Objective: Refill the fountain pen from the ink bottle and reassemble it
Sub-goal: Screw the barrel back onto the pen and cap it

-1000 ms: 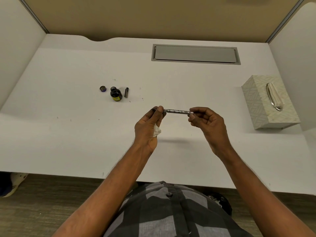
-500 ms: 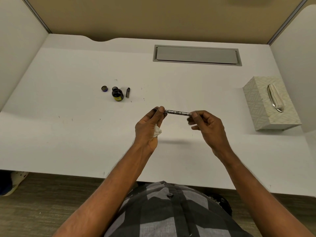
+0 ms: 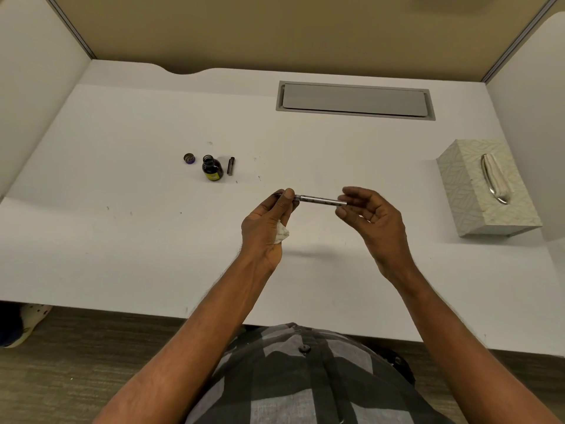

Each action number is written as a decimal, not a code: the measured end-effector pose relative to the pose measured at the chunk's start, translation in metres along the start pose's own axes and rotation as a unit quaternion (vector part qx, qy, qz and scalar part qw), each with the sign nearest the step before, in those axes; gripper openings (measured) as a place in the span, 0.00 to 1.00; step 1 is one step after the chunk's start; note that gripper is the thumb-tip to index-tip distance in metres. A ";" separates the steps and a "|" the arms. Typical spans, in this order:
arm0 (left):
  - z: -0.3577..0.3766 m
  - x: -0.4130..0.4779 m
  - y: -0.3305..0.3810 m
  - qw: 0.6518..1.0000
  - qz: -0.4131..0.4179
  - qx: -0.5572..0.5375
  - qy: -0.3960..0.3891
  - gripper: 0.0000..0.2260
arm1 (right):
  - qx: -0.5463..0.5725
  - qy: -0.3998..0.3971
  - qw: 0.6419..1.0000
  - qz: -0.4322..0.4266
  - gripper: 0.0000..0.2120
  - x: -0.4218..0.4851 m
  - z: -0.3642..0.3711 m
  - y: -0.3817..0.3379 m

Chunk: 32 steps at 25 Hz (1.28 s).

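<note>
A slim silver fountain pen lies level in the air above the white desk. My left hand pinches its dark nib end and also keeps a crumpled white tissue in the palm. My right hand touches the pen's other end with thumb and fingertips, the remaining fingers spread loosely. Further left on the desk stands the open ink bottle, dark with a yellow label. Its cap lies to its left. A small dark pen part lies to its right.
A patterned tissue box stands at the right edge of the desk. A grey cable-tray lid is set into the desk at the back. Partition walls close in the left, right and back sides. A few small ink specks mark the desk.
My right hand's fingers have shifted on the pen's right end and opened out somewhat. The pen and my left hand have stayed almost still.
</note>
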State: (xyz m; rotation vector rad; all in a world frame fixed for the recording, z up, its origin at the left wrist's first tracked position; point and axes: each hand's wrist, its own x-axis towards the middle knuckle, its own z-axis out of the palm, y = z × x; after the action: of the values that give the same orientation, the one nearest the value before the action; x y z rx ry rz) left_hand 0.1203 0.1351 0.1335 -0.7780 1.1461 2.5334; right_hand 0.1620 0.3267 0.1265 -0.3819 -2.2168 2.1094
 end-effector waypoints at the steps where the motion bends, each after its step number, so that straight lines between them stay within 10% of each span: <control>1: 0.000 0.001 0.000 1.000 0.001 0.000 0.000 0.05 | -0.001 0.004 1.000 -0.001 0.13 0.000 0.000 0.000; 32: 0.001 0.007 0.001 0.999 -0.018 0.024 0.012 0.05 | 0.012 0.029 0.999 -0.029 0.15 0.006 0.002 0.001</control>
State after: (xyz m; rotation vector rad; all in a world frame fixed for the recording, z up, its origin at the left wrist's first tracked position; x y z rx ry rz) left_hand 0.1136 0.1353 0.1312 -0.8116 1.1855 2.4635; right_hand 0.1555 0.3260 0.1246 -0.3677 -2.1412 2.0663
